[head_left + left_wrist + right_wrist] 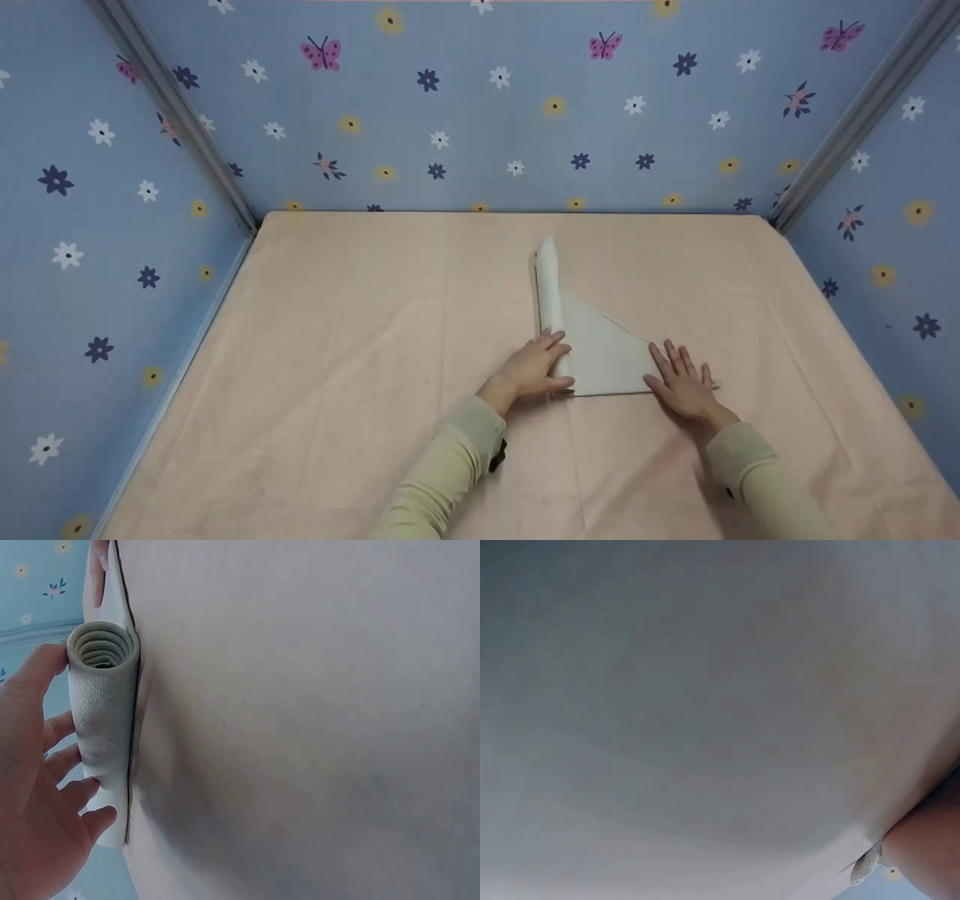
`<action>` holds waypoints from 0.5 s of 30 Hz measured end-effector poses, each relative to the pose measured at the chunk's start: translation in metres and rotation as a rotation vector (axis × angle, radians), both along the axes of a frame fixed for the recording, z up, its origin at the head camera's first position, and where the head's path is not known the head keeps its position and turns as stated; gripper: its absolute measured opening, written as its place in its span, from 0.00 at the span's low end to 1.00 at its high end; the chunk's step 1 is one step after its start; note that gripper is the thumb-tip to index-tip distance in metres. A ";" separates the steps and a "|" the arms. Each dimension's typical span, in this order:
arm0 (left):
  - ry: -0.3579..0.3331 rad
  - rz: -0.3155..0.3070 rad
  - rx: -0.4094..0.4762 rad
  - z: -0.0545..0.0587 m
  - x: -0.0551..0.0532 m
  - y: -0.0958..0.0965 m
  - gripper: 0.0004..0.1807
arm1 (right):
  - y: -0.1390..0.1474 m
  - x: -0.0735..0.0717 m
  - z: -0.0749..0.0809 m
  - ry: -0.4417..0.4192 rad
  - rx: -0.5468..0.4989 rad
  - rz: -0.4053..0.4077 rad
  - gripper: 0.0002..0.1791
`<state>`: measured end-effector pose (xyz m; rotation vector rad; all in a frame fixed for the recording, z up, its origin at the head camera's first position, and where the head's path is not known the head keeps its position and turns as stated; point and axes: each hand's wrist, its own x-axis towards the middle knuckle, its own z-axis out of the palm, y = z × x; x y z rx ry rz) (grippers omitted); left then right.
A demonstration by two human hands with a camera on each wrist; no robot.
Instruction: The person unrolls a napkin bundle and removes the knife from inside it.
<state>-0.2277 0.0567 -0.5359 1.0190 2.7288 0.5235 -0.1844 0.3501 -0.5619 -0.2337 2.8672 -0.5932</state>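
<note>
A thick, pale cloth with a dark edge lies partly rolled up on the table, its upright roll at the left and its flat part narrowing to the right. Across the near end of the roll rests my left hand, fingers spread over it and thumb by the end. The left wrist view shows the spiral layers in the roll's end. My right hand presses flat on the narrow right end, fingers extended. A small light tip sticks out beside it. Little of this hand shows in the right wrist view.
A beige cloth with soft creases covers the table. Blue panels with flowers and butterflies stand at the back and both sides. Grey metal posts mark the back corners.
</note>
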 end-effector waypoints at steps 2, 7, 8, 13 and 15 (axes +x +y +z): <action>-0.002 0.004 -0.001 0.000 0.000 -0.001 0.34 | 0.000 0.000 0.000 0.005 0.002 -0.002 0.36; -0.006 0.003 0.008 0.002 0.001 -0.005 0.33 | 0.000 0.000 0.000 0.008 0.001 -0.007 0.36; -0.007 0.003 0.011 0.002 0.001 -0.006 0.33 | 0.000 0.001 0.000 0.007 0.002 -0.007 0.36; -0.014 -0.001 0.018 0.002 0.000 -0.008 0.34 | 0.000 0.001 0.000 0.009 0.007 -0.007 0.36; -0.019 0.000 0.021 0.003 0.000 -0.009 0.34 | 0.000 0.001 0.000 0.011 0.007 -0.007 0.36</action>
